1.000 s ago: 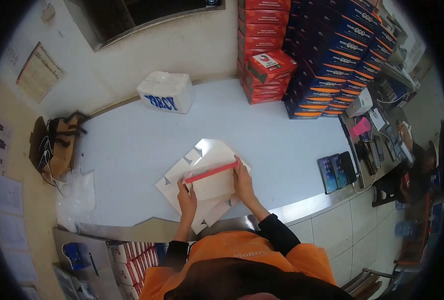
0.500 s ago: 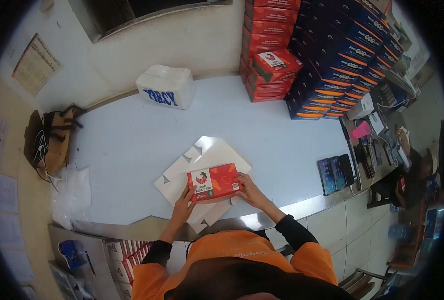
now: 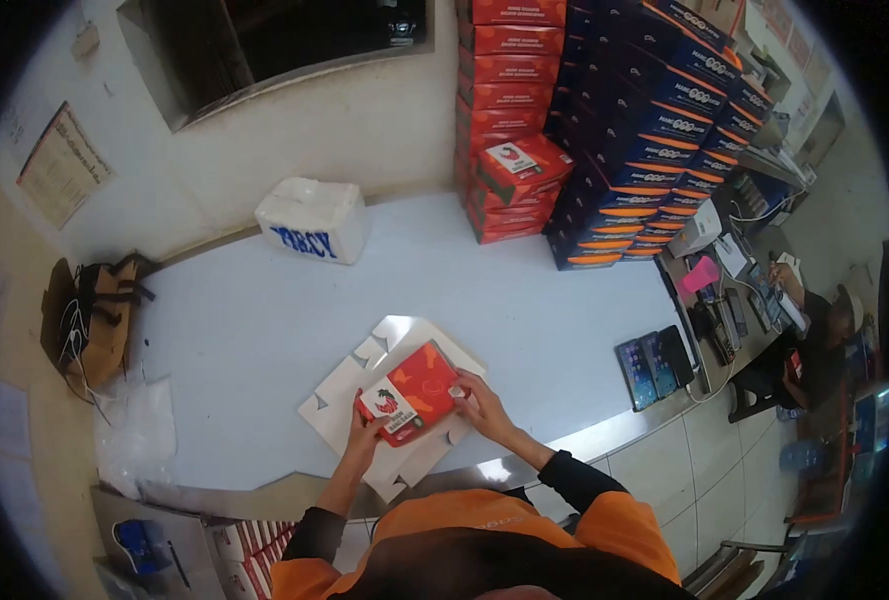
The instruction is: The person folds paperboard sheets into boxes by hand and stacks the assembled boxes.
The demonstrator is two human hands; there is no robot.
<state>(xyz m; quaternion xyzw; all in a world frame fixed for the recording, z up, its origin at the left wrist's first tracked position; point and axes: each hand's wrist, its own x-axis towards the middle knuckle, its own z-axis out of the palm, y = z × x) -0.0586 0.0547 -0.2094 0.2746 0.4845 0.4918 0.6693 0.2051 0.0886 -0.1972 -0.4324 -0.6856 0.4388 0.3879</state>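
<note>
A red box with a white printed panel is held tilted above the flat, unfolded cardboard sheets near the table's front edge. My left hand grips the box's left lower corner, with the thumb on its printed face. At the box's right side, my right hand has its fingers bent against the edge. The fingertips of my right hand cover part of that edge.
A white wrapped package stands at the back of the table. Stacked red boxes and dark blue boxes rise at the back right. Phones lie at the right edge, plastic bags at the left. Another person sits far right.
The red box first showed its narrow side, then its printed face turned up, and now it is rotated with its right end raised. Both hands stayed at it. The camera view has shifted.
</note>
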